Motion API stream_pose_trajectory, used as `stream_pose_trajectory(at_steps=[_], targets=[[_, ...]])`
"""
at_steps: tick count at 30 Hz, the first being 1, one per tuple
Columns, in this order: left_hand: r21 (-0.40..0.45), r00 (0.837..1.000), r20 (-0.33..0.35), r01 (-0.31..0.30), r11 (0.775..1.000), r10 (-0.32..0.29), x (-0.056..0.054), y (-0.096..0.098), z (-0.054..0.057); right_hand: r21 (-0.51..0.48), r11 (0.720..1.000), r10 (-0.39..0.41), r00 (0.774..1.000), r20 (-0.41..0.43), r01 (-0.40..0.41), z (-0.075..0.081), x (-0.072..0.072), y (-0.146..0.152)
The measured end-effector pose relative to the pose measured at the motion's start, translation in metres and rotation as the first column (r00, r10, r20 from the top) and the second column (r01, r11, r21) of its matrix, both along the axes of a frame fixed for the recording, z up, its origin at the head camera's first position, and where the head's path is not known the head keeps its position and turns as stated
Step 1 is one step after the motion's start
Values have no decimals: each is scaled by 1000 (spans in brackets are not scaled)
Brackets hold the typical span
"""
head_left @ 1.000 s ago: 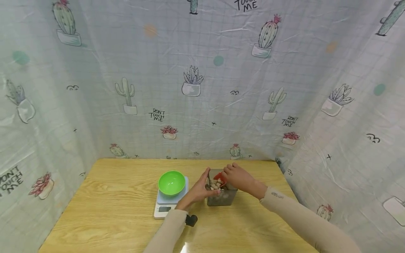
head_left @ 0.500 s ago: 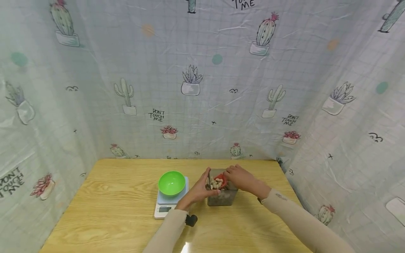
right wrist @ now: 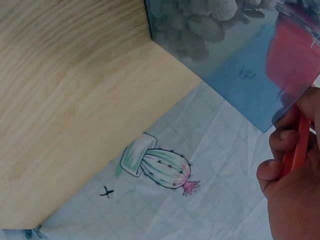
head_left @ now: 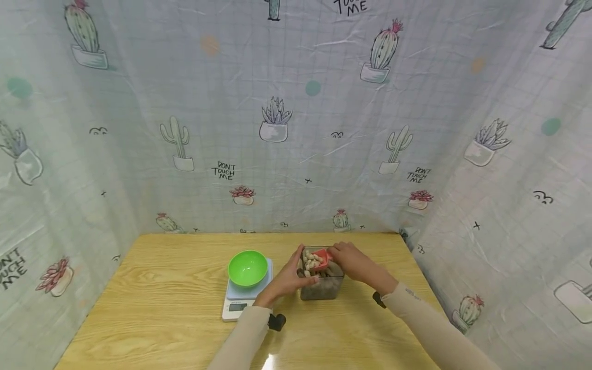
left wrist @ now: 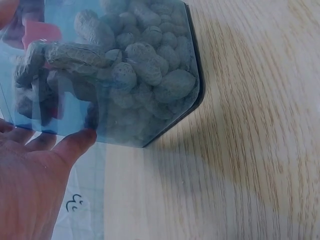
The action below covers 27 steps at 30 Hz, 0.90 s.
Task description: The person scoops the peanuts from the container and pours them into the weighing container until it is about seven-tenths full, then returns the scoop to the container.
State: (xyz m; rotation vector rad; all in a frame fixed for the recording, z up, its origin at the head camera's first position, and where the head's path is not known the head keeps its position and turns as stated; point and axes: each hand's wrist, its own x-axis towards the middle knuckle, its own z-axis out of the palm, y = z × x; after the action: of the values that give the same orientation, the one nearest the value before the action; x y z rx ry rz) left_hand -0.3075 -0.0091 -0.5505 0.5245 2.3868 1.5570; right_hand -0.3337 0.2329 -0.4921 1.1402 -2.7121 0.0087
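Head view: left hand [head_left: 287, 279] grips the lidless clear container [head_left: 319, 291] at its left side, thumb along the near side, fingers toward the far-left corner; likely braces it against sliding while the other side works. Right hand [head_left: 355, 261] pinches the red scoop [head_left: 321, 256] by its handle [right wrist: 301, 142], fingers curled round it in the right wrist view; held from the rim side, presumably so the scoop part reaches down and the knuckles clear the wall. Green bowl [head_left: 247, 269] sits upright on the scale [head_left: 232, 312], probably so its contents register; display reading too small to tell.

Relative to the grip: scoop part is inside the container, left of the right fingers, just beyond the rim. Peanuts [head_left: 308, 263] lie at its mouth and below; can't tell how many it carries. Bowl and scale stand left of the container, near the left forearm.
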Motion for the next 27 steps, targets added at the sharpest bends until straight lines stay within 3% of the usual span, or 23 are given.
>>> stream_pose_trajectory(at_steps=[7,12,19,27], targets=[[-9,1000,-4,8,1000,-8,1,-2,1,-137,988,-65,995,74,74,-3,1,8],[-15,1000,-3,7,1000,-7,1,0,1,-224,972,-48,993,108,71,-8,3,20],[-19,1000,-12,7,1000,-7,10,0,-1,-287,954,-70,996,55,83,-14,18,30],[-67,993,-120,-14,998,6,18,-4,11,-319,946,-74,997,-25,62,-2,29,34]])
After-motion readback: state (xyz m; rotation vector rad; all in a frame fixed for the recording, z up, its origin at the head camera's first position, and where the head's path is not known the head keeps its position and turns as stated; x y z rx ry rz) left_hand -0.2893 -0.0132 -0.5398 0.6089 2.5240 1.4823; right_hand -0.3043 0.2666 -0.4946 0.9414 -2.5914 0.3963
